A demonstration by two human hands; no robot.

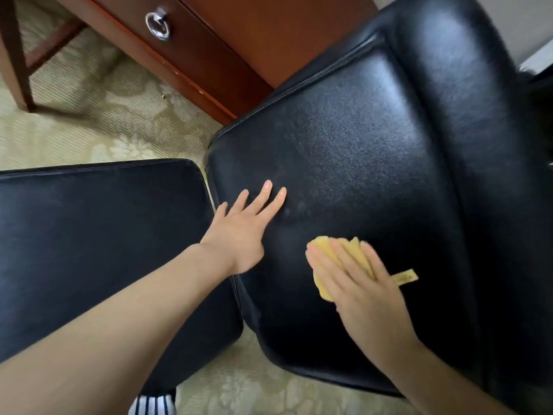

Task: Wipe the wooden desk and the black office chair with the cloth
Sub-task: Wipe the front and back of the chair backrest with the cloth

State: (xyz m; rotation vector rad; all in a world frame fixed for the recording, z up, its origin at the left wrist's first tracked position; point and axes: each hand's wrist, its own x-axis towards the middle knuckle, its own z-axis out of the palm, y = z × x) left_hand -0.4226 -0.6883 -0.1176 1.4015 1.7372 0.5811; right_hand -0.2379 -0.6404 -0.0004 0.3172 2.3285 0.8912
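The black office chair fills the view: its seat (98, 235) lies at the left and its leather backrest (359, 139) rises at the right. My left hand (242, 226) rests flat on the backrest's lower left part with straight fingers. My right hand (359, 283) presses a folded yellow cloth (338, 253) against the backrest with flat fingers. A small yellow tag sticks out from under that hand. The wooden desk (209, 46) stands at the top, showing a drawer front with a silver ring pull (157, 25).
Pale patterned carpet (98, 127) covers the floor between desk and chair. A wooden desk leg (18, 55) stands at the top left. A striped garment shows at the bottom edge.
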